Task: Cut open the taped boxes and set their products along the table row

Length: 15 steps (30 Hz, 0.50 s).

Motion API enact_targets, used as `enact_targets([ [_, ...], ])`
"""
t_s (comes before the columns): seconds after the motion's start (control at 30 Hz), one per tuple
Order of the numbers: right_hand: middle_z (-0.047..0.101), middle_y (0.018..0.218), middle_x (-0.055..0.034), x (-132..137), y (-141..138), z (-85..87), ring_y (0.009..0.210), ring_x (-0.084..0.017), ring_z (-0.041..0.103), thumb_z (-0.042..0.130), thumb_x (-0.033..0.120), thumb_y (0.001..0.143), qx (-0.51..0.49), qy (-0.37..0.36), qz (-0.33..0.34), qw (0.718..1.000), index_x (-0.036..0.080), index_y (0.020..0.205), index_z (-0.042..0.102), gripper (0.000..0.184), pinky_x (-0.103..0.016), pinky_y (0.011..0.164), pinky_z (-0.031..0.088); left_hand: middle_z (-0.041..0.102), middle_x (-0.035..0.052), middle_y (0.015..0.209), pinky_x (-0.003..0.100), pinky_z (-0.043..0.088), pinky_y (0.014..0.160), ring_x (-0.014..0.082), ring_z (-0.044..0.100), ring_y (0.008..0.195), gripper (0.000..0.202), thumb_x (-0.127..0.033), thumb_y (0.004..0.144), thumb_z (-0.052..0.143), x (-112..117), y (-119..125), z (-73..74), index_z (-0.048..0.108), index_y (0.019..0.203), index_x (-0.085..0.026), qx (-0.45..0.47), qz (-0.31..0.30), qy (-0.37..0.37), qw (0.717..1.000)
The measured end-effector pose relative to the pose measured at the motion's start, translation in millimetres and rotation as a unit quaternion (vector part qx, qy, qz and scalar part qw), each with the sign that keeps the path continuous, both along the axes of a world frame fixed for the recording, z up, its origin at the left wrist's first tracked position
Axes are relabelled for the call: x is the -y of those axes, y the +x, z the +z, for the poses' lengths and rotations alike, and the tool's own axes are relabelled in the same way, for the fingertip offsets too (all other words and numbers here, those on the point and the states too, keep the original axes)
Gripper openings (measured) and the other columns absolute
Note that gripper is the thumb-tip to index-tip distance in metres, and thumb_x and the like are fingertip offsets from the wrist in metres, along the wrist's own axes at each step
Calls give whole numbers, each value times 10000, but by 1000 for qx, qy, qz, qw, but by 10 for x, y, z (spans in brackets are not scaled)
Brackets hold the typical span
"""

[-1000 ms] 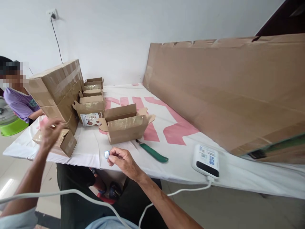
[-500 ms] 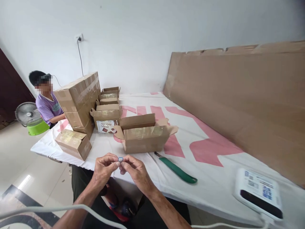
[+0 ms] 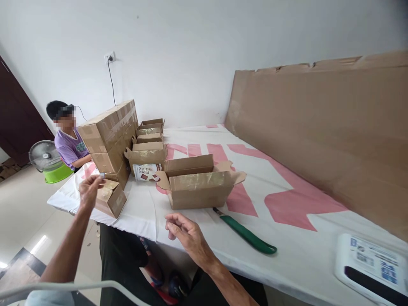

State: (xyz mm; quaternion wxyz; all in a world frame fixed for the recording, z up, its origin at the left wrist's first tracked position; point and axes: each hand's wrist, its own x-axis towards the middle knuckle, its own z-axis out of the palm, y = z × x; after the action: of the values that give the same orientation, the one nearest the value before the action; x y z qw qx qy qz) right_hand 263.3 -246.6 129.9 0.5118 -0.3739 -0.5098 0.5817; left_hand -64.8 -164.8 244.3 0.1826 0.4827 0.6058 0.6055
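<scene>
My left hand is raised out to the left, above a small closed carton, and pinches a tiny pale object at its fingertips. My right hand hovers at the near table edge with its fingers loosely curled and nothing in them. An open cardboard box sits just beyond the right hand, its flaps spread. A green-handled knife lies on the white cloth to the right of that hand.
Taped cartons are stacked at the left, with several open boxes and a "Super Meal" pack behind. A big cardboard sheet leans along the right. A white device lies at the near right. Another person in purple sits at the far left.
The two hands were together pinching the small object; now the left hand has carried it up and to the left, and the right hand has let go.
</scene>
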Motion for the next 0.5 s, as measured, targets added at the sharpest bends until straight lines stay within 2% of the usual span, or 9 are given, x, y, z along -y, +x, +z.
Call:
enact_targets([
  [0.1, 691, 778, -32, 0, 63, -106, 625, -170, 622, 774, 636, 798, 2, -12, -10, 1000, 180, 963, 714, 489, -339, 655, 560, 728, 45, 692, 272, 520, 614, 192, 709, 671, 337, -472, 657, 796, -338, -445, 241, 691, 757, -168, -11, 50, 2, 999],
  [0.2, 690, 763, -35, -3, 90, -194, 609, -174, 620, 782, 671, 778, 5, -22, -20, 1000, 180, 953, 714, 526, -342, 636, 563, 692, 26, 631, 247, 471, 568, 166, 664, 601, 235, -376, 669, 749, -631, -688, 377, 673, 724, -161, -23, 82, 0, 996],
  [0.37, 692, 749, -35, -9, 135, -248, 600, -178, 622, 779, 691, 765, 20, -30, -30, 999, 185, 947, 717, 541, -346, 636, 566, 641, -12, 571, 237, 453, 569, 143, 616, 567, 114, -269, 675, 702, -1022, -871, 509, 673, 698, -161, -39, 98, 1, 994],
  [0.5, 700, 761, -38, -10, 172, -251, 615, -181, 629, 772, 680, 770, 36, -34, -31, 998, 181, 964, 716, 539, -343, 655, 563, 648, -14, 575, 228, 459, 590, 139, 617, 602, 60, -204, 659, 711, -1184, -949, 554, 705, 688, -152, -39, 83, -5, 996],
])
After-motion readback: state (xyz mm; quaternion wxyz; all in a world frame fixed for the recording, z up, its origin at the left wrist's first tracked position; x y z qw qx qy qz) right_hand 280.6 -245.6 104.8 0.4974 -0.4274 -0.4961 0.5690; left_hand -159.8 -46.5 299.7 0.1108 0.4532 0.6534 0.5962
